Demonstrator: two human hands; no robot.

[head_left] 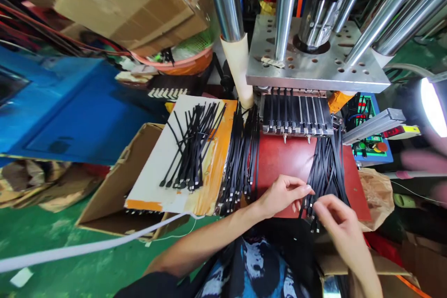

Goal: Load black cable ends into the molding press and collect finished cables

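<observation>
Flat black cables [326,163] with small metal plug ends lie in a bundle on the red work surface, in front of me to the right. My left hand [287,194] is at the bundle's left edge, thumb and index finger pinched together; whatever is between them is too small to make out. Close by, my right hand [340,221] curls its fingers at the plug ends of the cables, its fingertips closed on a black cable. Beyond both hands, a metal fixture [296,114] holds several black cables side by side in its slots.
A press plate [314,77] on steel columns hangs over the fixture. More cables [240,158] lie left of the red surface [279,158], and others sit on a white board [153,172]. A control box [375,149] and a bright lamp [433,107] stand right.
</observation>
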